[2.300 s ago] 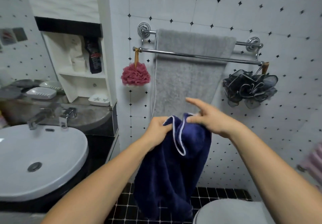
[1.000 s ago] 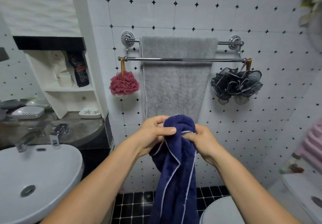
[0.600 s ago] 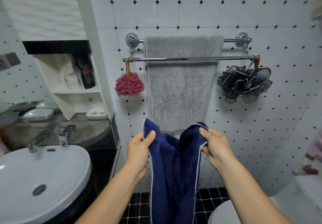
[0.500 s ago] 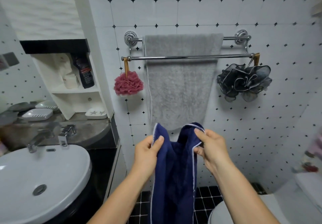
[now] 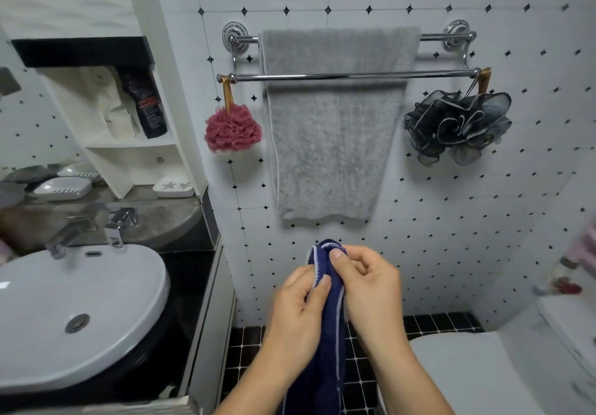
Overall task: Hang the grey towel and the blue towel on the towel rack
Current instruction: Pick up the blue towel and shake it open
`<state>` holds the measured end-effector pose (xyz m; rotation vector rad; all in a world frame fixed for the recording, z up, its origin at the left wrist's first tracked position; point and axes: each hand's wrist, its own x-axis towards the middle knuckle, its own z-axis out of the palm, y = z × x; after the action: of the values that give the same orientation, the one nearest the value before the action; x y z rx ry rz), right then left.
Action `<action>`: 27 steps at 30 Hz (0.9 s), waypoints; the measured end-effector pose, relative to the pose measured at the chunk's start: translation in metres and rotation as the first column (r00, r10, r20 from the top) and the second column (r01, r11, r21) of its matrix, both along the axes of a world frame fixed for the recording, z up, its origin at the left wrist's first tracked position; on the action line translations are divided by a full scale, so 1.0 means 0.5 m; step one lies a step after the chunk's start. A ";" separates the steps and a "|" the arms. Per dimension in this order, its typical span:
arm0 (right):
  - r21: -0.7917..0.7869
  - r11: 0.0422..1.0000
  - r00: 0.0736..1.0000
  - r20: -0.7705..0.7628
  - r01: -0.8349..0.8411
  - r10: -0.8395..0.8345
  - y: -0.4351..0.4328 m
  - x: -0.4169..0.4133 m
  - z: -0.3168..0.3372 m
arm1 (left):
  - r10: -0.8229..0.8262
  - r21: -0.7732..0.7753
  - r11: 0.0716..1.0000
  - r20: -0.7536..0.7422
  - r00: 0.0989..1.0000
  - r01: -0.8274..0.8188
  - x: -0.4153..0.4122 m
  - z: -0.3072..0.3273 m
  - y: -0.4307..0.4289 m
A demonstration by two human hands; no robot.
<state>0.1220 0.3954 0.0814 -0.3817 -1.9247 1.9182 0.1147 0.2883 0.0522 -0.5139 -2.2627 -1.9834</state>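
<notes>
The grey towel (image 5: 332, 143) hangs over the back bar of the chrome towel rack (image 5: 354, 75) on the tiled wall. Its front bar is bare between the two sponges. Below the rack, the dark blue towel (image 5: 329, 334) with a white edge hangs bunched into a narrow strip between my hands. My left hand (image 5: 296, 311) pinches its upper edge from the left. My right hand (image 5: 367, 288) grips the top fold from the right. Both hands sit close together, well under the grey towel's hem.
A pink bath sponge (image 5: 233, 129) hangs at the rack's left end, a black one (image 5: 458, 124) at the right. A white sink (image 5: 74, 311) with a tap (image 5: 64, 234) stands at left beside a shelf unit (image 5: 129, 130). A white toilet (image 5: 467, 372) is at lower right.
My hands have come together and dropped lower, gathering the blue towel's spread top edge into a tight bunch. The grey towel has stayed on the back bar.
</notes>
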 end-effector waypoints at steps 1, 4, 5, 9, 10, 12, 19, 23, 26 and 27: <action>-0.012 1.000 1.000 0.011 0.005 -0.005 0.000 0.002 -0.004 | 0.002 -0.003 1.000 0.028 1.000 -0.001 0.005 -0.003 0.000; 0.003 1.000 0.999 0.046 -0.019 0.019 -0.004 0.013 -0.015 | -0.065 0.081 0.995 0.134 0.989 0.055 0.018 -0.009 0.000; 0.010 0.999 0.998 0.051 -0.033 0.032 -0.005 0.017 -0.019 | -0.088 0.103 0.992 0.131 0.987 0.075 0.022 -0.008 0.000; 0.042 0.996 0.995 0.065 -0.084 0.082 -0.001 0.028 -0.021 | -0.153 0.208 0.971 0.143 0.978 0.121 0.034 -0.004 0.006; 0.043 0.994 0.993 0.067 -0.097 0.094 0.000 0.031 -0.020 | -0.167 0.225 0.965 0.147 0.975 0.131 0.035 -0.004 0.007; 0.031 0.993 0.991 0.071 -0.116 0.113 0.003 0.039 -0.017 | -0.201 0.224 0.960 0.139 0.970 0.167 0.036 -0.003 0.005; 0.005 0.989 0.988 0.034 -0.150 0.149 -0.007 0.064 -0.031 | -0.236 0.083 0.969 0.057 0.970 0.231 0.026 0.000 -0.005; 0.094 0.986 0.990 0.030 -0.139 0.137 -0.025 0.071 -0.043 | -0.226 0.120 0.970 0.098 0.969 0.213 0.024 0.000 -0.009; 0.129 0.990 0.998 0.017 -0.058 0.056 -0.028 0.074 -0.046 | -0.230 0.129 0.968 0.105 0.968 0.216 0.029 -0.001 -0.005; 0.150 0.988 0.999 0.013 -0.037 0.035 -0.029 0.076 -0.045 | -0.218 0.121 0.971 0.108 0.970 0.204 0.030 -0.001 -0.002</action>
<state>0.1601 0.3810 0.0586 -0.3150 -2.0793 1.7818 0.1297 0.2871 0.0519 -0.6661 -2.2330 -2.2841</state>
